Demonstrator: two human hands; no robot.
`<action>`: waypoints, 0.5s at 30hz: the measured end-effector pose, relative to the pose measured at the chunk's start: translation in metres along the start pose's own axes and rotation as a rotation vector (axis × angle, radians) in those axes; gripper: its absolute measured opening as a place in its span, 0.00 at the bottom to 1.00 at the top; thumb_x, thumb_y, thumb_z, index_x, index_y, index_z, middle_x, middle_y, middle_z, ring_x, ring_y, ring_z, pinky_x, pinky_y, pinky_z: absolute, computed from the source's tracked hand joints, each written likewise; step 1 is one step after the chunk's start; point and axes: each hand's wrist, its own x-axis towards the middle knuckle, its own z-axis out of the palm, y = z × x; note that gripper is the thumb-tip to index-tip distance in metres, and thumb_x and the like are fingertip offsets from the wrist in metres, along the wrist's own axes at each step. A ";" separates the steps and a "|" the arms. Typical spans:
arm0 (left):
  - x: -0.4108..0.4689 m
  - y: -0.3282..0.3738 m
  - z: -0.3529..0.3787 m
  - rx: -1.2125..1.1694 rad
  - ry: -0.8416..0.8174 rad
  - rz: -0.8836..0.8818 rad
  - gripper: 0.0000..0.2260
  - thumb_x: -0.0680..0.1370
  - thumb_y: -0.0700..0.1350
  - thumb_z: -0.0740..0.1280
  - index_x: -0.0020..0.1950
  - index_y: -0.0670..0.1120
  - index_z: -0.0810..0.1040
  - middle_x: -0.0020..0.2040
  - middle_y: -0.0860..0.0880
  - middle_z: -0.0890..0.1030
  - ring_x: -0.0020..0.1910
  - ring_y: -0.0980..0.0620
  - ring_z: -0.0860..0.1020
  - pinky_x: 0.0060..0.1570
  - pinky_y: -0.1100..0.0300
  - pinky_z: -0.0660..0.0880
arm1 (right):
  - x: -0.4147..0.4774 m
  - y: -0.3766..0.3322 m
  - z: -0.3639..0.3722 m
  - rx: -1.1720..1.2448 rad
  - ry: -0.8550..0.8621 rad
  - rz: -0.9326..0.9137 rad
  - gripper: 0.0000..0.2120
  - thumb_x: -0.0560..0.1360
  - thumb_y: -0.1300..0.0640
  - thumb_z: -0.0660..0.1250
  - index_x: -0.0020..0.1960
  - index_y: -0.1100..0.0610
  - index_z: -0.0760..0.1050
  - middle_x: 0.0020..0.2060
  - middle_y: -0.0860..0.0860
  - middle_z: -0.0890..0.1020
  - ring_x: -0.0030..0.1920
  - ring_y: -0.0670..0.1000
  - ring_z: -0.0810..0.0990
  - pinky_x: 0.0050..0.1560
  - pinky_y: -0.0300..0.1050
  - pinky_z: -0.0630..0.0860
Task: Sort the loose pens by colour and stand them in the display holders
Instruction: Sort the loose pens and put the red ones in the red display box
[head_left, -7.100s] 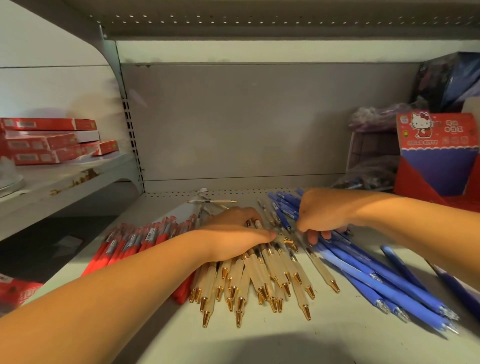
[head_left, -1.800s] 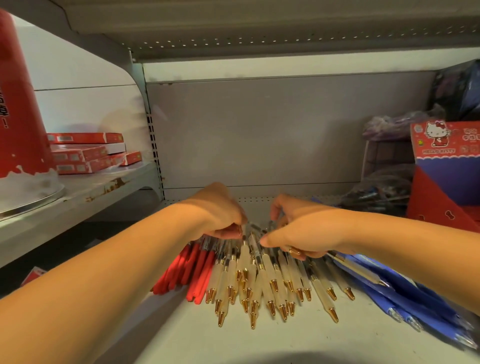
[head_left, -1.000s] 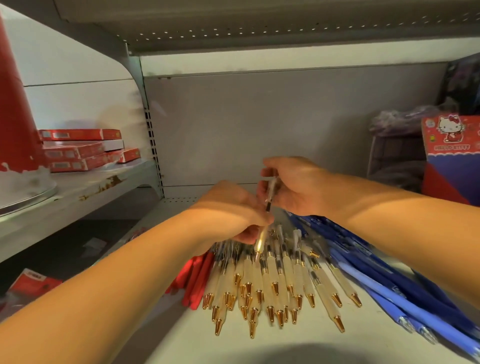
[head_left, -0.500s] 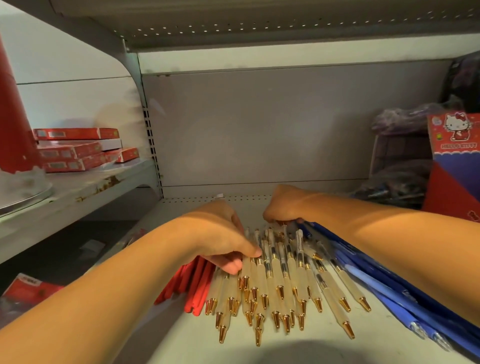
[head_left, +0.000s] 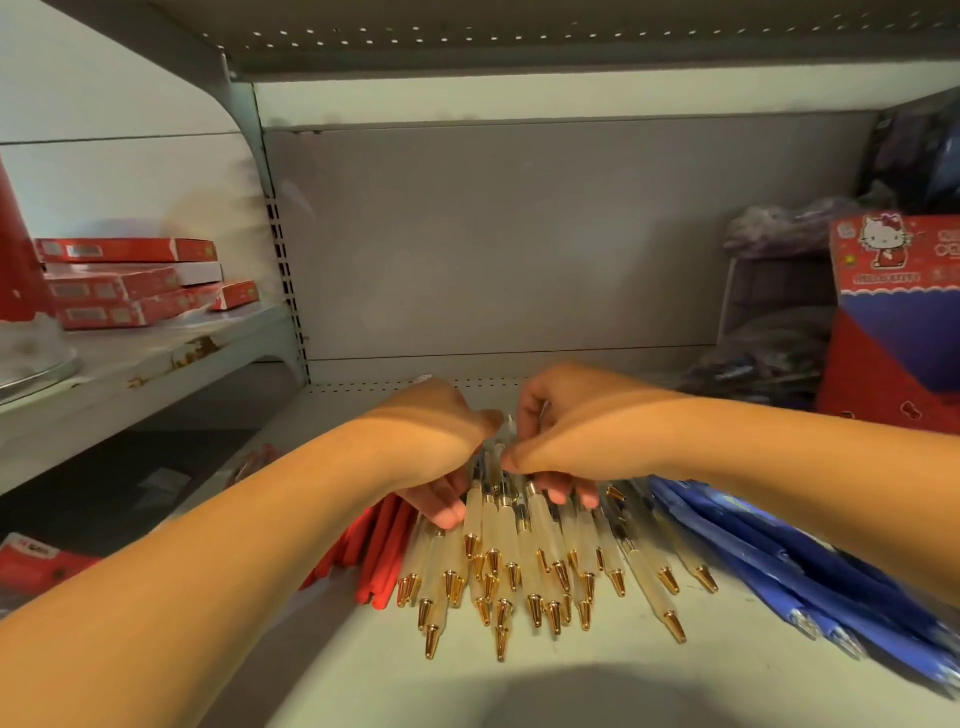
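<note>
Pens (head_left: 647, 574) lie loose on a grey shelf (head_left: 519, 691). They are fanned into three colour groups with tips toward the person, likely so each colour can be lifted as one bunch. A red and blue box (head_left: 893, 322) stands at the right rear, well apart from the pens. It looks like a display holder waiting to be filled. Blue pens (head_left: 753, 561) sit on the right, white pens (head_left: 540, 540) with gold tips in the middle, and red pens (head_left: 384, 551) on the left, partly hidden.

Both hands meet over the white pens' back ends. The left hand (head_left: 431, 436) curls its fingers against the group's left edge. The right hand (head_left: 566, 441) curls over from the right, thumb and fingers closing on the pens. This seems meant to squeeze the white group into a bundle. No pen is in a holder yet.

Counts: one shelf, one box, two hands. White pens show about two dozen gold tips, overlapping too much for an exact count. Blue pens number at least six and run out of view. About five red pens show.
</note>
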 end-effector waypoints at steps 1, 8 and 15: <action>0.000 0.000 0.002 0.012 0.007 0.013 0.19 0.80 0.54 0.64 0.49 0.36 0.77 0.29 0.39 0.82 0.26 0.41 0.83 0.23 0.58 0.77 | -0.001 0.001 -0.001 0.003 -0.001 0.005 0.13 0.77 0.62 0.69 0.55 0.72 0.74 0.29 0.60 0.80 0.21 0.52 0.76 0.19 0.39 0.72; -0.006 -0.006 0.006 0.129 0.035 0.140 0.22 0.74 0.60 0.72 0.48 0.40 0.77 0.32 0.42 0.82 0.22 0.50 0.79 0.25 0.62 0.76 | -0.007 0.034 -0.030 -0.178 0.303 0.011 0.03 0.77 0.60 0.66 0.47 0.59 0.78 0.32 0.53 0.85 0.28 0.49 0.77 0.21 0.37 0.68; -0.008 -0.002 0.012 0.463 0.157 0.208 0.20 0.74 0.68 0.66 0.45 0.51 0.73 0.43 0.52 0.80 0.39 0.56 0.76 0.31 0.62 0.67 | -0.007 0.065 -0.032 -0.061 0.033 0.151 0.05 0.74 0.63 0.70 0.49 0.61 0.79 0.37 0.56 0.86 0.35 0.50 0.84 0.31 0.39 0.78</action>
